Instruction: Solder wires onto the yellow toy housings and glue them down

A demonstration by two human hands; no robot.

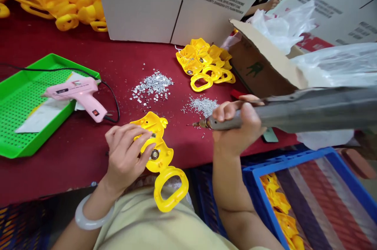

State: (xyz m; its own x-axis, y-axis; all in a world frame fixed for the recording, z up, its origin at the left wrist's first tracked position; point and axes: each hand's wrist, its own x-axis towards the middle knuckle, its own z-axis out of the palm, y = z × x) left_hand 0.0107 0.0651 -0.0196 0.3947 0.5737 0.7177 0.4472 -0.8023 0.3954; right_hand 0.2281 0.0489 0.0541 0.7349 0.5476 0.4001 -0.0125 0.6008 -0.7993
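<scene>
My left hand grips a yellow plastic moulded piece with an oval ring handle, and a small round metal fitting shows on it just beyond my fingers. My right hand is shut around a grey pen-shaped rotary tool with a thin metal bit, its thick grey sleeve running off to the right. The bit points left, apart from the yellow piece. Two heaps of silver sequins lie beyond my hands, the nearer just past the tool.
A pink glue gun with a black cord rests in a green perforated tray on the red table cover. Yellow pieces lie in a pile, and more fill a blue crate at lower right. Cardboard boxes and white plastic bags stand behind.
</scene>
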